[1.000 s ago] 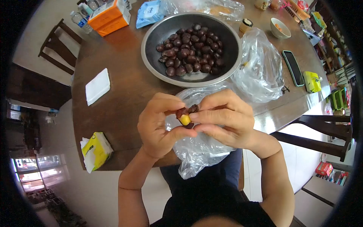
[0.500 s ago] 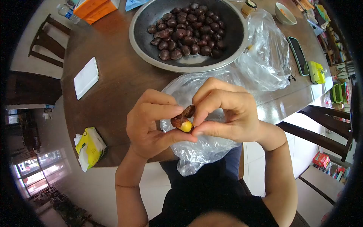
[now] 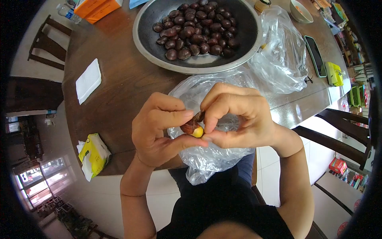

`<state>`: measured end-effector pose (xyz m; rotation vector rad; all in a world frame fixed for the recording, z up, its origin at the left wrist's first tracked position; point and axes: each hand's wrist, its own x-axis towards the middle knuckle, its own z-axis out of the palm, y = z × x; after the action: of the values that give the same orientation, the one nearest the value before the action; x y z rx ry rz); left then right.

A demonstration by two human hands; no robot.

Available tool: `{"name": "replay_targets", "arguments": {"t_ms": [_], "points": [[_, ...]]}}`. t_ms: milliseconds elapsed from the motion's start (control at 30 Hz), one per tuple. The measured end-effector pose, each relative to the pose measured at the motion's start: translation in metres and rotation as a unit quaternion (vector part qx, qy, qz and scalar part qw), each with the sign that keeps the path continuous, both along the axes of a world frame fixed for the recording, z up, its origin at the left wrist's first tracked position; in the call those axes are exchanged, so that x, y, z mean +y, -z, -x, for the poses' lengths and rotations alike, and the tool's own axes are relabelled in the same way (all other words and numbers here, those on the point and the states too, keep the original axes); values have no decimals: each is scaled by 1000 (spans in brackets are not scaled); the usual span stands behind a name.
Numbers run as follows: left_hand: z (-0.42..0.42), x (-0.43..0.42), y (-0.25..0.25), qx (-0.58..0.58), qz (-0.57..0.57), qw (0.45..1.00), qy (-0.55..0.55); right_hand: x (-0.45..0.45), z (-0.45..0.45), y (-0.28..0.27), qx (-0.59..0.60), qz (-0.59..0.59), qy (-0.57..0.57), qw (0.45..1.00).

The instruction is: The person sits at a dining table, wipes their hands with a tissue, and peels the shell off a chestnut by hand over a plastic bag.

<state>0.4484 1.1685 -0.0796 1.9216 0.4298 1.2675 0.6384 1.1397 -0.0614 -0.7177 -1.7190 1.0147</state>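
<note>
Between both hands is a chestnut, its brown shell partly peeled back and yellow flesh showing at the lower right. My left hand pinches it between thumb and finger from the left. From the right, my right hand has its thumb and fingertips closed on the loosened shell at the chestnut's edge. Below the hands a clear plastic bag hangs over the table edge toward the lap. Beyond them a metal basin holds many dark brown chestnuts in their shells.
Another clear plastic bag lies right of the basin, near a phone and a yellow-green packet. A bowl and small jar stand farther back. Leftward are folded white tissue, a tissue pack and an orange box.
The raised flap of shell on the chestnut looks narrower and more folded under my right fingers. Both hands stay in nearly the same place. The view has shifted slightly.
</note>
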Motion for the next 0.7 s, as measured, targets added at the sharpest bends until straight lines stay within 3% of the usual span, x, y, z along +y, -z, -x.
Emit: {"name": "replay_targets", "arguments": {"t_ms": [167,267,367,467,700], "points": [[3,2,-1,-28,87,995,23,4,0,6,-65,-109,94,987],[2,1,-1,-75,146,985,45,3,0,6,-98,-104,106,984],[1,0,-1,-91,149,983,48,0,-3,0,-29,91,61,994],[0,-3,-1,-88,140,986,34,1,-2,-3,25,181,14,983],[-8,-8,-5,-18,81,996,-40,3,-1,8,56,180,7,982]]}}
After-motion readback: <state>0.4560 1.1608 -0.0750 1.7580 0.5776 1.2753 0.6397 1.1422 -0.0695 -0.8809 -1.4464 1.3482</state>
